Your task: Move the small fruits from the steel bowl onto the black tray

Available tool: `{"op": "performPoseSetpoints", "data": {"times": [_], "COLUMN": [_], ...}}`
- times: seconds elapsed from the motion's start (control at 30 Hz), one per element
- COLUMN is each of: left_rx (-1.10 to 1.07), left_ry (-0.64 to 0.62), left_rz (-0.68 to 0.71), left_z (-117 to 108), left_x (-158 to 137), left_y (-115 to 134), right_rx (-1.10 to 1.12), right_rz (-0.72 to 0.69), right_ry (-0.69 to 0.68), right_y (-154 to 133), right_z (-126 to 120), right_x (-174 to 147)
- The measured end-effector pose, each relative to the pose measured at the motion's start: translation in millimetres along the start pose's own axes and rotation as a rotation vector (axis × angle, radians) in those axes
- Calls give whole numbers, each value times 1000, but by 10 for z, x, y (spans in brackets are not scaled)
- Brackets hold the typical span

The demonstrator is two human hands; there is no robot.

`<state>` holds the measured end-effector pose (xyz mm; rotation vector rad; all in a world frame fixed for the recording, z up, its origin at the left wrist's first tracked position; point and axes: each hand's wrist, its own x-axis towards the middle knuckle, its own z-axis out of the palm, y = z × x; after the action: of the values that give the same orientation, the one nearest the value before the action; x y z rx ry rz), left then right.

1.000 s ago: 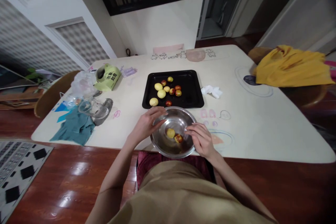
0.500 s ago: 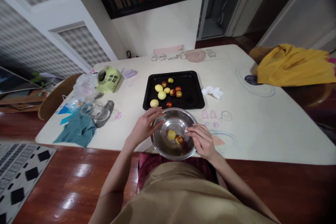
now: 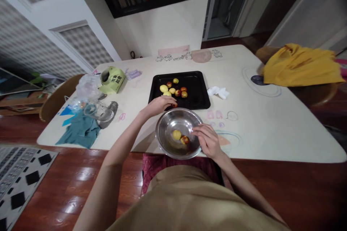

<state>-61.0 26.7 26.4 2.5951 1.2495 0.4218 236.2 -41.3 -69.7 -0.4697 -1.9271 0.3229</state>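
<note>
At the tray's near edge my left hand (image 3: 159,105) reaches past the bowl, its fingertips closed on a red-brown jujube (image 3: 175,105), which they partly cover. A steel bowl (image 3: 162,143) stands at the table's front edge with a yellow fruit (image 3: 177,135) and a mottled red-yellow jujube (image 3: 185,140) inside. Over the bowl's right rim, my right hand (image 3: 208,138) is held in a pinch; a tiny whitish bit shows at its fingertips, too small to name. The black baking tray (image 3: 199,86) carries several more fruits, yellow ones at left and reddish jujubes (image 3: 184,94) at right.
Crumpled white tissue (image 3: 218,92) lies right of the tray. On the left are a green paper box (image 3: 115,79), a glass jar (image 3: 105,114), clear plastic bags (image 3: 88,88) and a teal cloth (image 3: 81,130). Yellow fabric (image 3: 300,65) drapes over a chair at right.
My left hand has moved from the bowl's left rim forward to the jujube at the tray's near edge. My right hand stays at the bowl's right rim.
</note>
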Motion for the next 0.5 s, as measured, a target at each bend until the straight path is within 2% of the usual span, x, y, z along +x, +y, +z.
{"op": "performPoseSetpoints", "data": {"times": [0.13, 0.23, 0.33, 0.4, 0.5], "left_rx": [-6, -27, -83, -126, -224], "left_ry": [-172, -179, -95, 7, 212], "left_rz": [47, 55, 64, 40, -21], "left_z": [89, 161, 177, 124, -32], "left_x": [233, 272, 262, 227, 98], "left_y": [-234, -296, -330, -287, -4], "right_rx": [-4, -1, 3, 3, 2], "right_rz": [4, 4, 7, 8, 6], "right_ry": [0, -3, -1, -5, -12], "right_y": [2, 3, 8, 10, 8], "right_z": [8, 8, 6, 6, 5], "right_x": [-7, -13, -22, -28, -28]}}
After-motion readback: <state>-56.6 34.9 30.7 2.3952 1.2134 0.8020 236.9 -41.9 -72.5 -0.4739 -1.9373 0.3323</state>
